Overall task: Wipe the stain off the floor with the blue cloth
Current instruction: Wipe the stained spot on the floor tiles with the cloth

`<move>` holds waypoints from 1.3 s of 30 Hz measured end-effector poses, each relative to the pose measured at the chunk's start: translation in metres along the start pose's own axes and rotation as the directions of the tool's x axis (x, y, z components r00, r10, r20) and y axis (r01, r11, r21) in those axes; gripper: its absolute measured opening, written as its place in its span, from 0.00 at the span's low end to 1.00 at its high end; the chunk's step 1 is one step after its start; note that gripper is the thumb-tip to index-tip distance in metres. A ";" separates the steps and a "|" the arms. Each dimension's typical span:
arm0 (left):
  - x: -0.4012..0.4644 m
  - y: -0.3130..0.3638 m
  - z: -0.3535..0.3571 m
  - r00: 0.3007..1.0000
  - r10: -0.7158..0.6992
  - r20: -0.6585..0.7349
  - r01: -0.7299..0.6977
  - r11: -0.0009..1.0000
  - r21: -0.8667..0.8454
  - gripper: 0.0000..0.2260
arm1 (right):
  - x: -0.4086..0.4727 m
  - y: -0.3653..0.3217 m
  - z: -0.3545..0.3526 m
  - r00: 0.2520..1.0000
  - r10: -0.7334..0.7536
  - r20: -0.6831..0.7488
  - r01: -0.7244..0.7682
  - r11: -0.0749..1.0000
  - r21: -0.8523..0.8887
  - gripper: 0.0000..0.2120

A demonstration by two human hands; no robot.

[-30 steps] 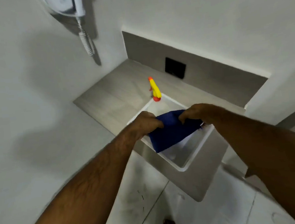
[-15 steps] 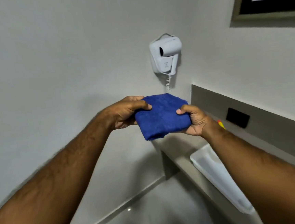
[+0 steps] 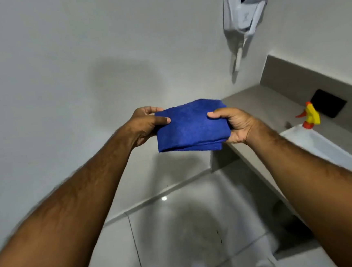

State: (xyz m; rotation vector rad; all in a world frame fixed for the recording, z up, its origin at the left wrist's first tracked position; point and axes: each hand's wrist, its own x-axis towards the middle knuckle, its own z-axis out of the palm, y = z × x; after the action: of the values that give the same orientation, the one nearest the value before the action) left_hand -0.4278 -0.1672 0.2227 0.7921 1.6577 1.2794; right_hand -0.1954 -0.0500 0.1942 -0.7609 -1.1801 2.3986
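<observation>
The blue cloth (image 3: 191,125), folded into a thick rectangle, is held up in the air in front of the person, well above the floor (image 3: 180,239) and just left of the bench (image 3: 260,104) end. The left hand (image 3: 146,125) grips its left edge, thumb lying on top and fingers curled underneath. The right hand (image 3: 234,126) grips its right edge the same way, thumb pressed on the upper face, palm turned partly up. Both forearms reach forward from the lower corners of the view.

Below the cloth the floor is glossy pale tile, with a few small dark specks (image 3: 219,236) near a grout line; whether these are the stain cannot be told, as the view is blurred. To the right, the grey bench carries a white rectangular basin (image 3: 330,151), and a yellow spray bottle (image 3: 311,117) with an orange nozzle and collar stands at the basin's far end. A black wall plate (image 3: 328,106) sits on the splashback behind it. A white wall-mounted hair dryer (image 3: 244,6) hangs above the bench
</observation>
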 end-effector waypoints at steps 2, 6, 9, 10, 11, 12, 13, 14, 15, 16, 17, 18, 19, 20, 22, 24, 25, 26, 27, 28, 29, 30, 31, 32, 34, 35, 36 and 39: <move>0.008 -0.025 0.008 0.999 -0.022 -0.037 0.022 1.000 -0.010 0.20 | 0.004 0.018 -0.011 0.998 0.036 -0.051 -0.036 0.999 0.001 0.24; 0.026 -0.093 0.033 0.994 0.054 -0.093 -0.004 0.882 0.472 0.25 | 0.015 0.062 -0.047 0.975 0.133 -0.176 -0.134 0.991 0.005 0.23; 0.029 -0.160 0.044 0.989 0.144 -0.021 -0.071 0.600 0.797 0.27 | 0.029 0.100 -0.082 0.946 0.175 -0.273 -0.188 0.982 -0.023 0.18; 0.028 -0.186 0.047 0.986 0.166 0.012 -0.103 0.555 0.826 0.27 | 0.035 0.115 -0.096 0.929 0.200 -0.311 -0.212 0.977 -0.006 0.19; 0.026 -0.211 0.048 0.984 0.177 0.037 -0.125 0.517 0.847 0.29 | 0.041 0.131 -0.111 0.911 0.229 -0.344 -0.239 0.971 0.013 0.19; 0.025 -0.238 0.051 0.984 0.170 0.056 -0.131 0.475 0.870 0.31 | 0.047 0.148 -0.126 0.889 0.259 -0.378 -0.271 0.962 0.023 0.19; 0.024 -0.266 0.053 0.987 0.149 0.067 -0.126 0.438 0.890 0.32 | 0.052 0.166 -0.143 0.863 0.290 -0.414 -0.307 0.951 0.028 0.19; 0.021 -0.292 0.054 0.990 0.124 0.072 -0.117 0.405 0.907 0.33 | 0.055 0.183 -0.158 0.836 0.314 -0.449 -0.339 0.940 0.026 0.19; 0.020 -0.321 0.057 0.994 0.082 0.076 -0.102 0.377 0.920 0.34 | 0.060 0.201 -0.176 0.812 0.335 -0.477 -0.369 0.929 0.024 0.18; 0.020 -0.354 0.062 0.997 0.031 0.076 -0.082 0.357 0.931 0.36 | 0.066 0.224 -0.198 0.791 0.354 -0.499 -0.399 0.917 0.018 0.16; 0.018 -0.381 0.065 0.997 -0.002 0.071 -0.066 0.340 0.938 0.36 | 0.070 0.244 -0.215 0.770 0.369 -0.521 -0.431 0.902 0.003 0.14; 0.014 -0.406 0.067 0.998 -0.015 0.062 -0.054 0.325 0.944 0.37 | 0.072 0.261 -0.229 0.746 0.380 -0.547 -0.462 0.887 -0.013 0.12; 0.013 -0.431 0.069 0.998 -0.021 0.056 -0.047 0.314 0.948 0.37 | 0.075 0.280 -0.243 0.720 0.387 -0.576 -0.489 0.872 -0.026 0.11; 0.014 -0.461 0.074 0.998 -0.037 0.055 -0.041 0.304 0.952 0.36 | 0.080 0.303 -0.260 0.696 0.380 -0.610 -0.506 0.861 -0.041 0.11; 0.020 -0.522 0.085 0.995 -0.066 0.079 -0.058 0.271 0.961 0.35 | 0.090 0.353 -0.295 0.674 0.346 -0.652 -0.520 0.850 -0.087 0.14; 0.028 -0.582 0.097 0.986 -0.140 0.086 -0.045 0.270 0.962 0.35 | 0.098 0.403 -0.328 0.660 0.315 -0.682 -0.535 0.834 -0.132 0.15; 0.033 -0.617 0.105 0.980 -0.178 0.088 -0.037 0.274 0.961 0.35 | 0.103 0.432 -0.347 0.649 0.294 -0.701 -0.549 0.819 -0.165 0.15; 0.038 -0.653 0.112 0.974 -0.207 0.091 -0.031 0.274 0.961 0.35 | 0.108 0.462 -0.365 0.635 0.268 -0.724 -0.565 0.800 -0.200 0.14; 0.042 -0.689 0.119 0.970 -0.221 0.100 -0.036 0.275 0.961 0.34 | 0.113 0.493 -0.383 0.619 0.236 -0.749 -0.586 0.774 -0.239 0.13; 0.046 -0.724 0.127 0.965 -0.238 0.112 -0.045 0.270 0.962 0.34 | 0.117 0.523 -0.400 0.603 0.203 -0.772 -0.610 0.741 -0.282 0.11; 0.050 -0.753 0.132 0.961 -0.247 0.122 -0.053 0.267 0.962 0.34 | 0.120 0.547 -0.412 0.596 0.167 -0.786 -0.632 0.701 -0.330 0.09; 0.053 -0.785 0.139 0.958 -0.254 0.133 -0.063 0.265 0.962 0.34 | 0.124 0.574 -0.427 0.593 0.134 -0.794 -0.654 0.656 -0.377 0.08; 0.056 -0.815 0.146 0.955 -0.265 0.131 -0.059 0.263 0.963 0.34 | 0.129 0.599 -0.441 0.590 0.100 -0.801 -0.671 0.612 -0.418 0.07; 0.058 -0.842 0.151 0.953 -0.279 0.119 -0.041 0.269 0.962 0.34 | 0.133 0.622 -0.453 0.592 0.074 -0.803 -0.686 0.569 -0.453 0.07; 0.062 -0.887 0.157 0.947 -0.311 0.081 0.009 0.276 0.961 0.35 | 0.142 0.658 -0.474 0.589 0.032 -0.807 -0.700 0.519 -0.491 0.10; 0.063 -0.906 0.158 0.946 -0.316 0.064 0.027 0.276 0.961 0.35 | 0.146 0.670 -0.481 0.584 -0.002 -0.812 -0.700 0.505 -0.505 0.13; 0.063 -0.926 0.159 0.944 -0.327 0.052 0.042 0.274 0.961 0.35 | 0.150 0.684 -0.487 0.580 -0.058 -0.813 -0.690 0.495 -0.528 0.16; 0.065 -0.968 0.159 0.934 -0.358 0.011 0.094 0.274 0.957 0.35 | 0.153 0.719 -0.483 0.674 -0.199 -0.711 -0.603 0.407 -0.686 0.24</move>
State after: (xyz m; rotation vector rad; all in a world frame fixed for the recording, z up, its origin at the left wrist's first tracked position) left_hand -0.2871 -0.3054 -0.7403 1.2421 2.1788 -0.2167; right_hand -0.0808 -0.0942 -0.6766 -2.0743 -2.0111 1.0319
